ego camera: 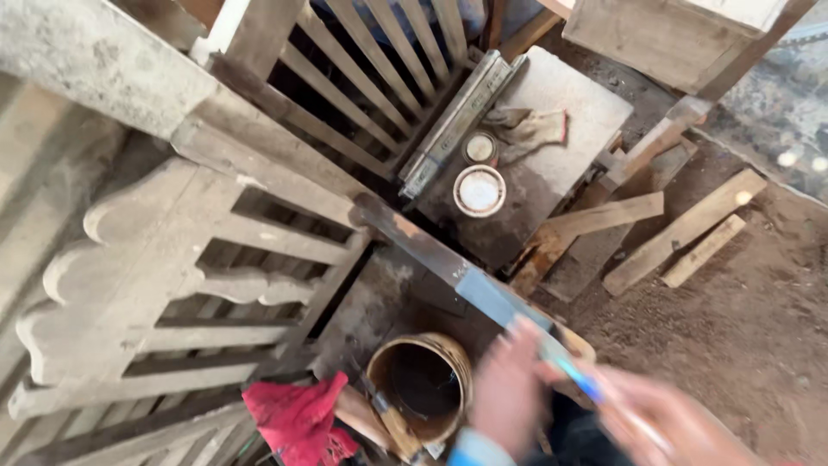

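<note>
Risk is judged highest beside the round brown open can (pixel 423 380): a long flat grey wooden strip (pixel 448 263), angled up-left from it, is gripped by the blurred left hand (pixel 509 397); right hand (pixel 664 414), right of the can, seems closed on something thin, and a slip could tip the can.

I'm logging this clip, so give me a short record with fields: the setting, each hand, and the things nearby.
Setting: dirt floor with wooden slatted frames
Left hand: blurred, on a long flat bar
Right hand: blurred, at the bar's near end; grip unclear
Nearby: open bucket, red cloth, two round tins, wood offcuts
</note>
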